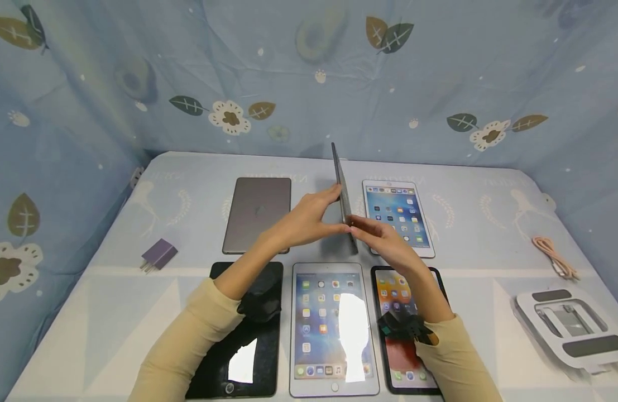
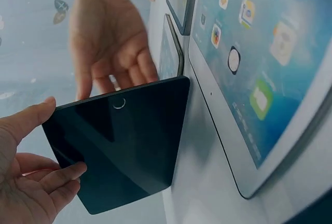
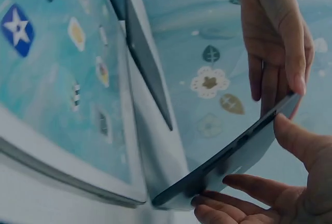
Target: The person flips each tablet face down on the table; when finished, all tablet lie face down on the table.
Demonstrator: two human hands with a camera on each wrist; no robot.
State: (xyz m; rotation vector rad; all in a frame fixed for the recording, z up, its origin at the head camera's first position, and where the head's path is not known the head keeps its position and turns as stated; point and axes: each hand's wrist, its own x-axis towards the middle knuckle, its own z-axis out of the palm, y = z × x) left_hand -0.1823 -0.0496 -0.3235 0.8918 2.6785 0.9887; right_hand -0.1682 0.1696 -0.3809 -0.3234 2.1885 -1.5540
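Observation:
Near the back middle of the table, a dark tablet stands on edge, seen almost side-on in the head view. Its black screen side with a round home button faces the left wrist camera. My left hand grips it, thumb at the near edge and fingers against the screen side. From the right, my right hand holds the same tablet's near edge and back, its thumb on the edge in the right wrist view. Both thumbs come close together at the near edge.
A grey tablet lies face down left; a lit white tablet lies right. In front are a black tablet, a larger white tablet and a black-framed one. A purple charger, cable and white stand flank them.

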